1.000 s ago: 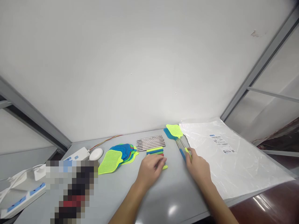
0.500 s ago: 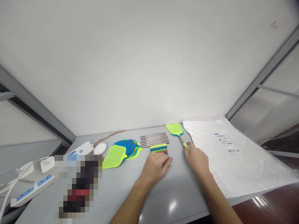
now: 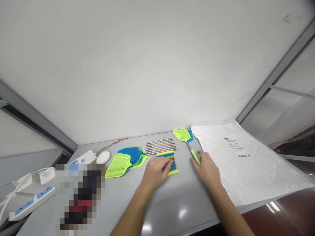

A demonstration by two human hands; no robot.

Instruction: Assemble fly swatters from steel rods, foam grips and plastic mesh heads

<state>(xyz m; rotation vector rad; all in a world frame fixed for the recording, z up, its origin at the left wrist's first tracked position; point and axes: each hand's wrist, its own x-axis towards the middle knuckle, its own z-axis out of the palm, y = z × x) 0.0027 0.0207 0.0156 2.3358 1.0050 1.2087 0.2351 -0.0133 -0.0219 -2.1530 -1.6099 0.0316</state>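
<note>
My left hand [image 3: 156, 171] is curled over a row of coloured plastic handle grips [image 3: 165, 153], in yellow-green, blue, green and red. Its fingertips touch the row, and whatever they pinch is hidden. My right hand [image 3: 207, 167] lies at the yellow-green grip of a fly swatter [image 3: 182, 134], its thumb and fingers apart on either side. This swatter rests partly over a blue swatter [image 3: 190, 135], whose head peeks out to the right. Several metal rods [image 3: 161, 146] lie side by side behind the grips. Loose swatter heads [image 3: 118, 165], yellow-green and blue, are fanned out left of them.
A white plastic package [image 3: 246, 177] with a label covers the table's right side. Power strips [image 3: 34, 201] with cables and a round white disc [image 3: 103, 157] lie on the left, near a pixelated dark item [image 3: 83, 200]. A wall [image 3: 157, 65] stands behind.
The yellow-green swatter head has slid left relative to the blue one, showing more blue at its right. My left hand has shifted slightly left, uncovering more of the grips.
</note>
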